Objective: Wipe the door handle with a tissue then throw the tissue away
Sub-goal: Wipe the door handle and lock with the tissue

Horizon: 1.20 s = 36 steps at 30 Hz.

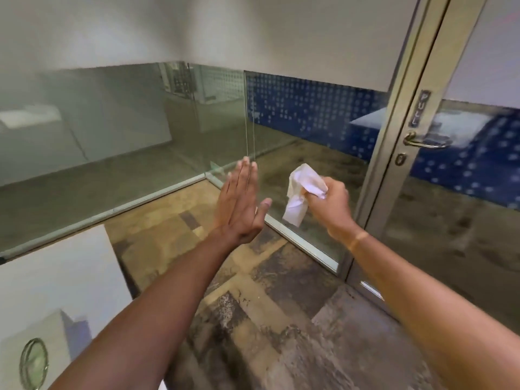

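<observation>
A metal lever door handle [423,142] sits on the frame of a glass door [461,192] at the right, under a small PULL plate [419,108]. My right hand [333,205] is shut on a crumpled white tissue [302,192], held in the air to the left of and below the handle, apart from it. My left hand [242,208] is held out flat beside it, fingers straight and together, holding nothing.
Glass partition walls [140,142] with metal floor rails meet at a corner ahead. The lower glass at the right carries a blue dotted film [315,108]. A white surface [62,291] with a round green-rimmed opening [33,363] lies at the lower left. Patterned carpet covers the floor.
</observation>
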Each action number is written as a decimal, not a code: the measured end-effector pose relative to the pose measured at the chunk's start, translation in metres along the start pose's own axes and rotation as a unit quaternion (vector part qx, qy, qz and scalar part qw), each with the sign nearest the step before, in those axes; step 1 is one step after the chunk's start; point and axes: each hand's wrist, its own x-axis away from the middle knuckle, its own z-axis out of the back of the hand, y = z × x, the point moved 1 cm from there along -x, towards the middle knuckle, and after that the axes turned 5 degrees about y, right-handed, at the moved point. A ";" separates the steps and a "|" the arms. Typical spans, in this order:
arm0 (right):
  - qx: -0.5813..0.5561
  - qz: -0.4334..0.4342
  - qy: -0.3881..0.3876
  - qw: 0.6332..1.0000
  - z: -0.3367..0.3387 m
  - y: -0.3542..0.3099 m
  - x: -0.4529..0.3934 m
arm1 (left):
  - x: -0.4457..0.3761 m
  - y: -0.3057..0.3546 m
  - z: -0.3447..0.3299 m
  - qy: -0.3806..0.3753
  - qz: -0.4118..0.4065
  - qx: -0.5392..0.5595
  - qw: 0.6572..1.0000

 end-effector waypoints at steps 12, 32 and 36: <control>0.070 -0.059 0.140 0.986 0.141 0.084 -0.062 | -0.095 0.136 -0.102 -0.009 -0.093 0.059 0.994; 0.186 -0.140 0.312 0.921 0.189 0.171 -0.215 | -0.299 0.188 -0.279 -0.030 -0.237 0.168 0.956; 0.203 -0.136 0.329 0.912 0.194 0.182 -0.244 | -0.322 0.199 -0.311 -0.029 -0.250 0.193 0.948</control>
